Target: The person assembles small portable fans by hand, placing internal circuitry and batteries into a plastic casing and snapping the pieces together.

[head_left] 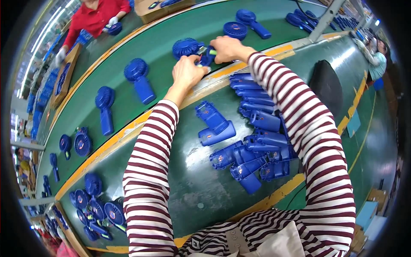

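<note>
Over the near edge of the green conveyor, both my hands work on one blue handheld fan [185, 48]. Its round head lies just beyond my left hand [188, 73], and a bit of green circuit shows near its neck. My left fingers are bent around the near side of the handle. From the right, my right hand [229, 48] pinches the handle's other side, with a small yellow-green piece by the fingertips. My fingers partly cover the handle. Loose blue handle shells [265, 121] lie in a pile on the bench below my forearms.
More blue fans, including one assembled fan [139, 80], lie along the conveyor [167, 83]. A cluster of fan heads [97, 210] sits at the bench's lower left. A black chair back [326, 83] stands at right. Across the belt, a person in red [96, 19] handles a fan.
</note>
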Motion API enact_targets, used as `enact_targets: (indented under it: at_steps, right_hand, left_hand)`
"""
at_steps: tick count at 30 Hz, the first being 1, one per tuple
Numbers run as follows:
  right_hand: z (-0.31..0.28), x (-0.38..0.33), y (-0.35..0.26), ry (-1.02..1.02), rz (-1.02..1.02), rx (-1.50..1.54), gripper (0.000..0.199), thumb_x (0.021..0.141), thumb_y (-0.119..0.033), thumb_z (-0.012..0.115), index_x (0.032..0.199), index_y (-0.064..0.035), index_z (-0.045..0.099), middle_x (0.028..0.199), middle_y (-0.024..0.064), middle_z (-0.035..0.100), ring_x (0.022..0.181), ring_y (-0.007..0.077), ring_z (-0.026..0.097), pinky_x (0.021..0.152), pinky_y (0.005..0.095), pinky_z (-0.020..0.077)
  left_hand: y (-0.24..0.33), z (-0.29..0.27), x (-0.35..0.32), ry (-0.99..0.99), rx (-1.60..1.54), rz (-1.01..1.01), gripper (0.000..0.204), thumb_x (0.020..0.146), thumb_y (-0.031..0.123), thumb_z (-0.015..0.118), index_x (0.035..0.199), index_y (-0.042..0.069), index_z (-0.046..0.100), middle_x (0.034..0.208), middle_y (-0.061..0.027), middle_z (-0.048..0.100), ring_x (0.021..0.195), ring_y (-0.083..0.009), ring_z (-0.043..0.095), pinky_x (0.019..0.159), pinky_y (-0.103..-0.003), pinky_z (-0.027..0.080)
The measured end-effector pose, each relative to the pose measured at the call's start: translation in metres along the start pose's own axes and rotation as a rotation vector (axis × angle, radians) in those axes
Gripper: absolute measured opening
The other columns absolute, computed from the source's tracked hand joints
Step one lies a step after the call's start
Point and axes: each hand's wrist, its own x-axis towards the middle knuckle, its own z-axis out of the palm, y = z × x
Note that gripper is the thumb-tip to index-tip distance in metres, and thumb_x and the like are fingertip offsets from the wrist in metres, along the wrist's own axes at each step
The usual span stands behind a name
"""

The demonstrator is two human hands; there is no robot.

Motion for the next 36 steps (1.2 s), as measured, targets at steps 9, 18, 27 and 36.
enact_targets:
  at_steps: [9,18,27,36]
  right_hand:
    - [-0.089,-0.076,-0.092,-0.019,-0.109,0.996,0.045,0.073,-0.027,0.058,0.108,-0.0002,0.053,0.095,0.0061,0.058,0.087,0.0145,0.054,0.064,0.0291,0.0462]
    - [-0.087,-0.146,-0.282,-0.031,-0.583,0.869,0.052,0.066,-0.017,0.069,0.112,0.0021,0.052,0.099,0.0076,0.059,0.092,0.0162,0.055,0.083,0.0302,0.0435]
    - [0.003,-0.226,-0.422,0.176,-1.140,0.573,0.058,0.059,-0.013,0.064,0.111,0.0043,0.045,0.093,0.0146,0.048,0.086,0.0297,0.051,0.063,0.0375,0.0505]
    - [0.038,-0.266,-0.393,0.008,-1.142,0.420,0.059,0.058,-0.010,0.066,0.112,0.0052,0.048,0.092,0.0135,0.047,0.092,0.0287,0.050,0.061,0.0339,0.0501]
  left_hand:
    - [-0.010,-0.094,-0.086,0.018,-0.801,-0.062,0.040,0.068,0.018,0.069,0.102,-0.002,0.064,0.092,-0.0094,0.065,0.084,-0.0139,0.057,0.077,-0.025,0.044]
    - [-0.122,-0.240,-0.283,0.251,-0.717,-0.292,0.036,0.072,0.018,0.068,0.103,0.001,0.065,0.086,-0.0055,0.065,0.073,-0.0093,0.056,0.060,-0.023,0.043]
    - [-0.239,-0.311,-0.458,0.828,-0.541,-0.617,0.034,0.073,0.011,0.067,0.104,0.000,0.064,0.091,-0.0049,0.065,0.074,-0.0089,0.058,0.062,-0.020,0.045]
    - [-0.326,-0.277,-0.518,0.694,0.464,-0.787,0.040,0.067,0.017,0.069,0.107,0.012,0.064,0.109,-0.0135,0.058,0.103,-0.0289,0.054,0.091,-0.036,0.041]
